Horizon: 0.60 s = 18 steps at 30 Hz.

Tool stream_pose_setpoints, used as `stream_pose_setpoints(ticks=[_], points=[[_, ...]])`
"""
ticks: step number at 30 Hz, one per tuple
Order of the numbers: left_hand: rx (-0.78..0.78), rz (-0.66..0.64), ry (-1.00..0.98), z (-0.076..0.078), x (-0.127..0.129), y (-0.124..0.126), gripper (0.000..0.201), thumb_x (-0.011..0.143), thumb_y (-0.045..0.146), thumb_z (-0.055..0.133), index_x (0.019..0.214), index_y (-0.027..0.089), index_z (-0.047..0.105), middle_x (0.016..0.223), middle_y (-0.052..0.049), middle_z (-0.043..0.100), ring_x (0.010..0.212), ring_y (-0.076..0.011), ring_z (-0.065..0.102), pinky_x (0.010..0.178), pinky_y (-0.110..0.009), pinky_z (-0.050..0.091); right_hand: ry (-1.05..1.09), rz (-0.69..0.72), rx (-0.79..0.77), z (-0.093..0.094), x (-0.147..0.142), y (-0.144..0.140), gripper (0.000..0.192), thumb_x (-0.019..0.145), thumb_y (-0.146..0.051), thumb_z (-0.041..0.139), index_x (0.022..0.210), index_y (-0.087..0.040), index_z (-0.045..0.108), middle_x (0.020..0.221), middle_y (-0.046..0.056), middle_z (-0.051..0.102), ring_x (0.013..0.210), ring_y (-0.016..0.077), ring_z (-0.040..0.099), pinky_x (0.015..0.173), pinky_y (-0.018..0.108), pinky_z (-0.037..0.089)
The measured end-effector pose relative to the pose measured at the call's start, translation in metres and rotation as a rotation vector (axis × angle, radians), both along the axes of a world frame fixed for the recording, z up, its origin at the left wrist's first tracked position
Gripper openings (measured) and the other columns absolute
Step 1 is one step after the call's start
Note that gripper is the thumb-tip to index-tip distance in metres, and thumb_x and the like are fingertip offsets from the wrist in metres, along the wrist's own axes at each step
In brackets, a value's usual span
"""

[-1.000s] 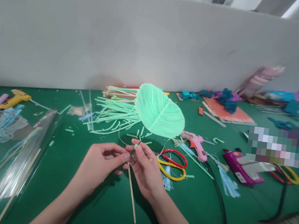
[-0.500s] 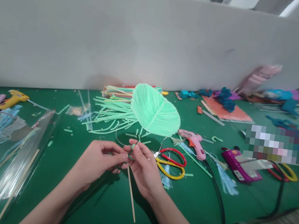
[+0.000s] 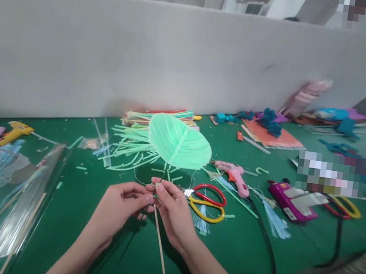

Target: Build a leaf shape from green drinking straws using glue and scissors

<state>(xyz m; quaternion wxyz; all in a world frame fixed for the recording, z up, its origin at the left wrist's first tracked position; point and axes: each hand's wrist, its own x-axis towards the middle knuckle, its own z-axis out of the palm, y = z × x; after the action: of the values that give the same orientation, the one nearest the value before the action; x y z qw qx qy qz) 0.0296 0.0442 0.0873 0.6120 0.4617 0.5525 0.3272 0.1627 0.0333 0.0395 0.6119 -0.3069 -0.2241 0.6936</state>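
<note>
A mint-green leaf made of straws (image 3: 178, 143) stands on a thin wooden stick (image 3: 158, 242) above the green table (image 3: 238, 249). My right hand (image 3: 174, 210) pinches the joint where leaf meets stick, thumb and forefinger closed on it. My left hand (image 3: 118, 207) pinches the same joint from the left, fingertips touching the right hand's. A thin wire loops out from the joint on both sides. The stick slants down toward me between my wrists.
Red and yellow scissors (image 3: 209, 202) lie just right of my hands, a pink glue gun (image 3: 234, 173) and a purple one (image 3: 291, 202) beyond. Cut green straws (image 3: 126, 149) litter the table behind the leaf. A clear straw packet (image 3: 20, 205) lies left. A grey partition (image 3: 180, 59) backs the table.
The leaf has tilted and shifted slightly left. Both hands stay pinched at the joint. The camera has tipped up, showing more above the partition.
</note>
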Motion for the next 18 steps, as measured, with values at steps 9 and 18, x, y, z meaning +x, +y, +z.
stream_pose_setpoints(ticks=[9, 18], points=[[0.134, -0.061, 0.156, -0.015, -0.002, -0.009, 0.035, 0.084, 0.053, 0.057, 0.09, 0.019, 0.062, 0.052, 0.008, 0.039, 0.044, -0.0083, 0.033, 0.04, -0.019, 0.024, 0.008, -0.011, 0.011, 0.003, 0.001, 0.001, 0.033, 0.078, -0.035, 0.076, 0.108, -0.023, 0.07, 0.116, 0.006, 0.068, 0.095, 0.0167, 0.063, 0.083, 0.03, 0.049], [0.396, -0.366, 0.518, 0.005, -0.056, 0.005, 0.031, 0.089, 0.047, 0.05, 0.075, 0.021, 0.061, 0.073, 0.0, 0.056, 0.069, -0.0176, 0.05, 0.06, -0.025, 0.037, -0.225, -0.439, 0.009, 0.031, 0.088, 0.018, 0.052, 0.075, -0.049, 0.076, 0.12, -0.03, 0.059, 0.121, 0.004, 0.067, 0.097, 0.021, 0.065, 0.079, 0.034, 0.053]])
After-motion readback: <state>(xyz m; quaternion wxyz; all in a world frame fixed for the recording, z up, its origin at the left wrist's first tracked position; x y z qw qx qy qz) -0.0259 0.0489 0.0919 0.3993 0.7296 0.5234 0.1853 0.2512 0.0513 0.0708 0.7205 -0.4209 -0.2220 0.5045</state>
